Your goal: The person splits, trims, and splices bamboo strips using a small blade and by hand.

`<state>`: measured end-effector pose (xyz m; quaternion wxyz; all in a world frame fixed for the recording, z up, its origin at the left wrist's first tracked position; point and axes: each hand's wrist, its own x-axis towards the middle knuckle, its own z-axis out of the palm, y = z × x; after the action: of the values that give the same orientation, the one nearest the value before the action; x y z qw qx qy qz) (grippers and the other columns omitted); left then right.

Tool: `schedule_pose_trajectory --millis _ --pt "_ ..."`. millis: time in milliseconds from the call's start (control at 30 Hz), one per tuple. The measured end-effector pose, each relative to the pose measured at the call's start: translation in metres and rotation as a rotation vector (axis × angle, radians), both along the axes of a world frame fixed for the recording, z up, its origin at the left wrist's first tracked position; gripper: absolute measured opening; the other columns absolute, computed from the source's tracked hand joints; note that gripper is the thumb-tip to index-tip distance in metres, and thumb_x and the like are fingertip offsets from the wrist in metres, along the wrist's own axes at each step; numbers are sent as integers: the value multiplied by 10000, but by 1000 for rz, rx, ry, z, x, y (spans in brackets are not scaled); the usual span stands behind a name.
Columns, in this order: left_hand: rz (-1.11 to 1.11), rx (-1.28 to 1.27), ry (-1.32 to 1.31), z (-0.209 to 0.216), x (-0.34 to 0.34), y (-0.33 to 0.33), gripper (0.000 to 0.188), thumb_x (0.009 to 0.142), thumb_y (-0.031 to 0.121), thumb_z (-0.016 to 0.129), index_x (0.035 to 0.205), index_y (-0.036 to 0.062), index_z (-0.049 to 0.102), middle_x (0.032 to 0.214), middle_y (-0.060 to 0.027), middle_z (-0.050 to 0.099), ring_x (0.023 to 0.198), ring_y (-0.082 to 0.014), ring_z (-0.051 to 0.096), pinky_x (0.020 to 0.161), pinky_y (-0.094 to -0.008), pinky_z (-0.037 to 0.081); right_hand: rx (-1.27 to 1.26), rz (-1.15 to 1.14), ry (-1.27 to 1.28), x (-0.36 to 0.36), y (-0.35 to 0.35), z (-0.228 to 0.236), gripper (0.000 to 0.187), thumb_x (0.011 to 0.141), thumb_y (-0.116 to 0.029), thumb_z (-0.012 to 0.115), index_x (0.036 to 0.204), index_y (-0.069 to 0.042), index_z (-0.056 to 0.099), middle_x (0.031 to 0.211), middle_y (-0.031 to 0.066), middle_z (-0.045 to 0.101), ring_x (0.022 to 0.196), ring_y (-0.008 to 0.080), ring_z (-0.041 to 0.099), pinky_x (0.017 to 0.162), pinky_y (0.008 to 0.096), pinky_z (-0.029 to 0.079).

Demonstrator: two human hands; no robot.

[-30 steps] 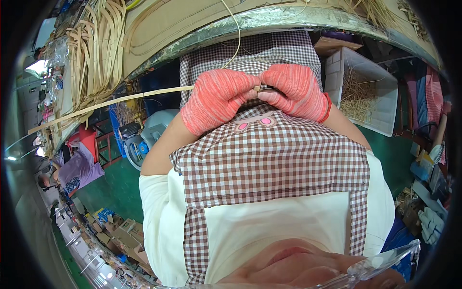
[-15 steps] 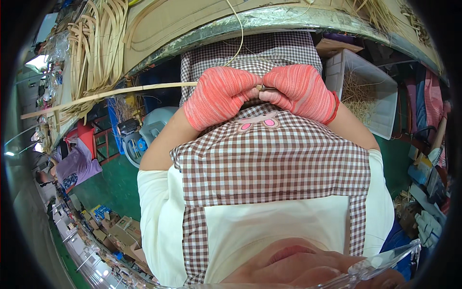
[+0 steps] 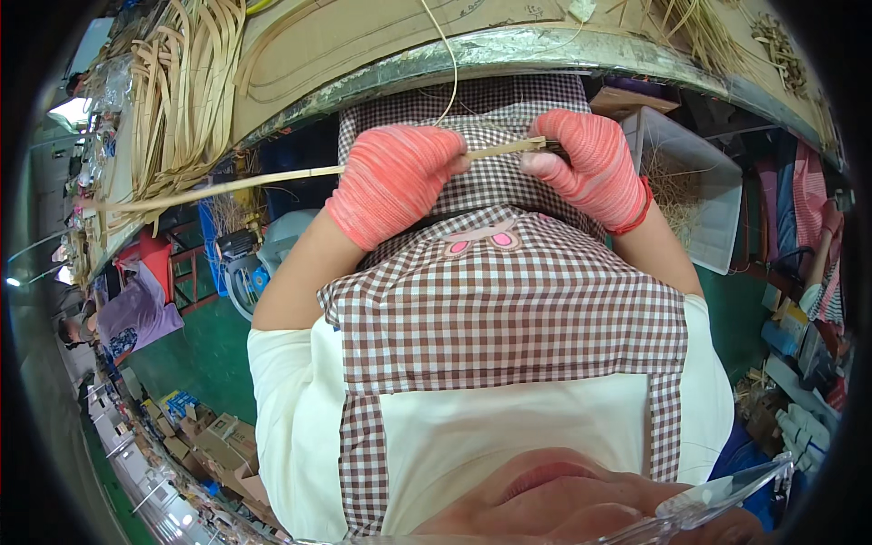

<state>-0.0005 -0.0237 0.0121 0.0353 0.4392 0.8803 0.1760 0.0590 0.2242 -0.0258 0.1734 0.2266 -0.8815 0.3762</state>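
My left hand (image 3: 397,182), in a pink knit glove, is closed around a long pale bamboo strip (image 3: 272,178). One long part of the strip reaches out to the left, past the table edge; a short part crosses above my lap toward the right. At that short end, my right hand (image 3: 592,173), gloved alike, is closed on a small dark tool (image 3: 552,144), mostly hidden by the fingers, its kind unclear. The tool appears to meet the strip's tip. A gap separates the two hands, both above the brown checked apron (image 3: 509,309).
A bundle of pale strips (image 3: 186,100) lies on the table (image 3: 363,45) at the far left. From the table a thin strand (image 3: 452,64) hangs toward my lap. A white bin (image 3: 713,213) with fibre scraps stands at the right. Cardboard boxes (image 3: 227,445) are at the lower left.
My hands, close together before, have moved apart: the left one leftward, the right one slightly rightward. A short length of strip now shows between them, and its far left end has shifted right.
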Motion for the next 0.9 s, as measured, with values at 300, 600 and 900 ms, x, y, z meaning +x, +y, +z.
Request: schedule_pose_trajectory --millis 300,600,900 --pt "-25 297 -179 -19 6 16 152 843 213 712 886 73 671 764 -139 645 731 -355 643 637 -421 511 -63 119 -143 -1 -24 -25 415 922 -505 597 876 -95 639 746 87 606 710 295 641 618 384 501" --pt "74 135 -153 -5 3 2 177 855 172 736 965 38 698 806 -142 671 757 -306 666 676 -373 526 -353 54 -118 -3 10 -33 358 883 -358 743 1035 -48 647 782 82 656 698 233 646 644 345 510" --pt "47 356 -291 -12 13 23 151 875 209 705 910 63 691 790 -132 662 727 -332 646 643 -396 515 -283 189 -172 -2 -19 -42 400 908 -433 684 866 -41 619 712 84 575 650 261 590 585 360 465"
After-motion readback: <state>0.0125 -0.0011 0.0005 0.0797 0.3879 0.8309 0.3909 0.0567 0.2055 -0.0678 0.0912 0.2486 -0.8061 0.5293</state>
